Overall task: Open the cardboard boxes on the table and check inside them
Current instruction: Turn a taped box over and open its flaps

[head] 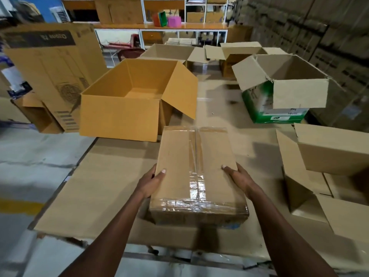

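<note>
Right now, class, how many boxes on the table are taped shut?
1: the sealed box, nearest, held between both hands. The others in view stand open; more may lie outside the frame.

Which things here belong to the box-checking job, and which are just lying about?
Job: taped box, held by left hand and right hand; open yellow box; green box.
Lying about: pink bin, shelves, tall printed carton.
</note>
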